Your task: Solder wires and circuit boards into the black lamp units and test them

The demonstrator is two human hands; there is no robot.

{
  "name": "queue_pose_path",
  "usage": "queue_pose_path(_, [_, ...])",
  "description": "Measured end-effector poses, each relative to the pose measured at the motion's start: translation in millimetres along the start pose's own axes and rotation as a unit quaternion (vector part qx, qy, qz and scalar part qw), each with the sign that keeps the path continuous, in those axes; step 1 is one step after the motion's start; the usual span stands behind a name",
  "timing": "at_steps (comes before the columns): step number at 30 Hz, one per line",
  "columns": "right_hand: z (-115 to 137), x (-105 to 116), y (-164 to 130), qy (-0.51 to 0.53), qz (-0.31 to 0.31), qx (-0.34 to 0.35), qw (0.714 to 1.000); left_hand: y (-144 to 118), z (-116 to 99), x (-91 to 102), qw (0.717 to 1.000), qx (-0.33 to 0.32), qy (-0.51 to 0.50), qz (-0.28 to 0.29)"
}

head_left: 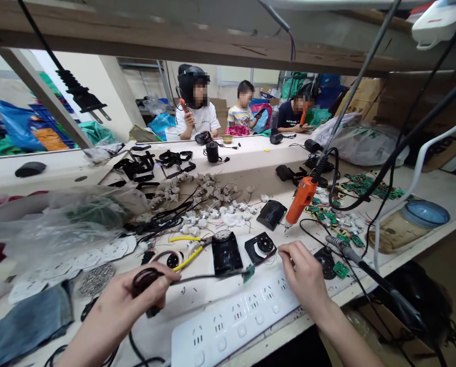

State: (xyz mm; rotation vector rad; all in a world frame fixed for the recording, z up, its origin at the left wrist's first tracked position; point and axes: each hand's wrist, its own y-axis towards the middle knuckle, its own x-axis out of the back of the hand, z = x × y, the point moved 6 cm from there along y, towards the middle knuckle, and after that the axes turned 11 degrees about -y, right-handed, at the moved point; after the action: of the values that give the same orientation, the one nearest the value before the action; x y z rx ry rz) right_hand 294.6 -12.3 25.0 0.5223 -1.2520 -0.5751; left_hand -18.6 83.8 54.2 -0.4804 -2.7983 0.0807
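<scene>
My left hand (140, 293) is closed around a coiled black power cord (201, 278). The cord runs right to a small green circuit board (248, 273), which hangs above the white power strip (237, 318). Near that board, my right hand (302, 270) pinches thumb and forefinger together at the end of a thin dark red wire (268, 259). Just behind lie an open black plastic housing (227, 255) and a black cover with a round grille (260, 247). Yellow-handled pliers (187, 260) rest left of the housing.
An orange electric screwdriver (301, 201) hangs over the bench. A soldering iron (345, 250) lies at the right, before green circuit boards (369, 186) and a blue-lidded jar (425, 216). Small white motors (201, 191) heap mid-bench; screws (96, 280) pile left. People sit across the bench.
</scene>
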Motion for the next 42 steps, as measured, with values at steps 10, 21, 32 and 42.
queue_pose_path(10, [20.8, -14.5, -1.2, 0.004, 0.028, 0.047, 0.998, -4.2, 18.8, -14.7, 0.97, -0.055, 0.232, 0.056])
queue_pose_path(21, [4.4, -30.0, -10.7, -0.057, 0.116, 0.136, 0.982, 4.5, 9.8, -32.2, 0.98, -0.009, 0.193, 0.05])
queue_pose_path(32, [8.8, -38.8, -2.9, -0.148, 0.08, 0.146, 0.975, 39.3, -1.0, -123.0, 0.899, -0.066, 0.432, -0.031])
queue_pose_path(42, [-8.1, -42.9, 5.7, -0.123, 0.047, 0.141, 0.981, 56.0, -5.4, -144.0, 0.903, -0.026, 0.429, -0.011])
